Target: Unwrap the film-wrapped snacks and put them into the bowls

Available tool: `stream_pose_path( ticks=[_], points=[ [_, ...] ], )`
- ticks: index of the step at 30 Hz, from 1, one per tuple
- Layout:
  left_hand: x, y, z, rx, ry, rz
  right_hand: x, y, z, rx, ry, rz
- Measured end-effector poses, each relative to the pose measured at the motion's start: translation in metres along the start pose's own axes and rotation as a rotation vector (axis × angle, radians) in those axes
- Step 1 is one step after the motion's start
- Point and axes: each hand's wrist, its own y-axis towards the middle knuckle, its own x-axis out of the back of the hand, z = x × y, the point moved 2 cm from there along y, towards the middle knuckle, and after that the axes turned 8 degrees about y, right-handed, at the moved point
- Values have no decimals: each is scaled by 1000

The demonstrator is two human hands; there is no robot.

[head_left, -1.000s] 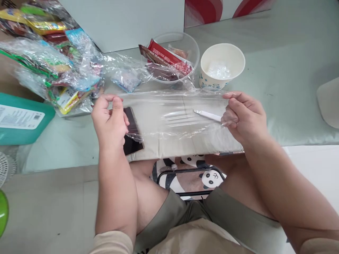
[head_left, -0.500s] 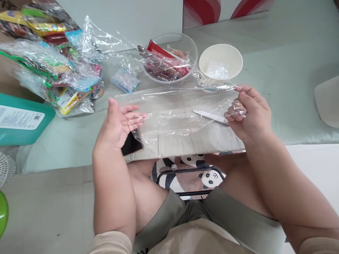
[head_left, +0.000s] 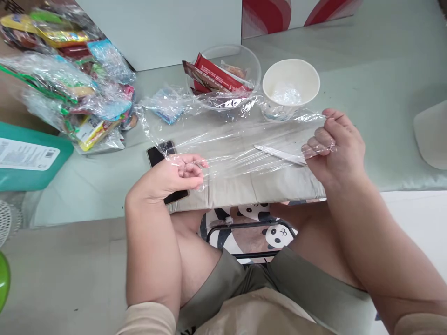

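Observation:
A sheet of clear plastic film (head_left: 230,135), perhaps a bag, stretches between my two hands above the table. My right hand (head_left: 337,146) grips its right end, fingers curled and thumb bent over. At the lower left edge, my left hand (head_left: 176,174) has its fingers curled inward with film between them and the thumb. Beneath my left hand lies a dark phone (head_left: 160,151), partly covered by it. A slim white tool like a paper knife (head_left: 279,154) rests under the film, close to my right hand.
Behind the film stand a clear plastic bowl (head_left: 257,70) with red wrapped snacks and a white paper bowl (head_left: 310,86) holding crumpled plastic. A small blue-white packet (head_left: 168,106) lies left of them. Bagged snacks (head_left: 87,88) and a teal container (head_left: 31,160) fill the left side.
My left hand has turned over from palm up with fingers spread to curled on the film. The film's raised left part has dropped toward the table. My right hand has shifted slightly right.

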Motion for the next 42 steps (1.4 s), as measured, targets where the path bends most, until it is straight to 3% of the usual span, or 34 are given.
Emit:
stream_pose_path(
  ticks=[5,8,11,17,21,24,27,31,33,36,39,42],
  points=[
    [4,-9,4,24,-3,161,-5,-4,1,-31,22,-36],
    [6,-12,7,-110,-99,214,-7,-7,0,-32,21,-3],
    [8,-10,10,-225,-227,163,-7,-8,-1,-22,20,29],
    [6,-7,9,-95,-57,184,-3,-5,-3,5,20,42],
    [5,-13,4,-107,-29,250,0,-2,-5,34,2,60],
    [5,-16,6,-220,-45,372,0,-2,-5,23,-15,78],
    [8,-16,15,-432,-62,466,1,-2,-3,-1,-22,101],
    [12,-7,30,-661,-280,354,1,-4,-3,-96,-72,206],
    [14,1,31,-633,-442,149,2,-5,-5,-188,-125,306],
    [11,8,22,-439,-584,-110,5,-8,-12,-366,-251,484],
    [4,10,8,-311,-626,-135,7,-14,-18,-520,-435,656],
    [-2,8,-1,-300,-607,-58,6,-17,-18,-545,-659,770]
  ],
)
